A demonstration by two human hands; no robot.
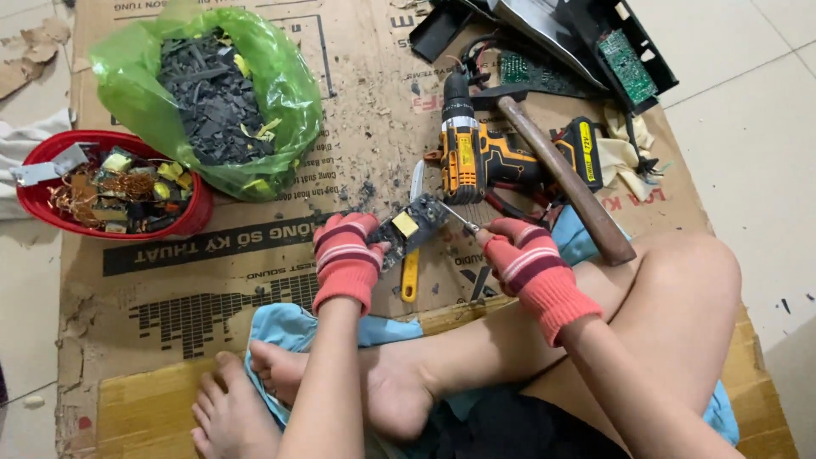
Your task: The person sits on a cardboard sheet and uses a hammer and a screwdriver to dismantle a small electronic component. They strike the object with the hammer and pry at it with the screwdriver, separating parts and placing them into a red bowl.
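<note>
I sit on flattened cardboard [255,255] with legs crossed. My left hand [347,255], in a red striped glove, grips a small circuit board [411,226] with a yellow component on it. My right hand [529,259], gloved the same, holds a thin metal tool [460,219] whose tip touches the board's right edge. A yellow-handled knife [411,272] lies on the cardboard just under the board.
A yellow and black cordless drill [476,157] and a wooden-handled hammer [565,183] lie beyond my hands. A green bag [280,93] of dark scraps and a red bowl [38,200] of salvaged parts sit at left. Black casing with green boards [625,64] lies at top right.
</note>
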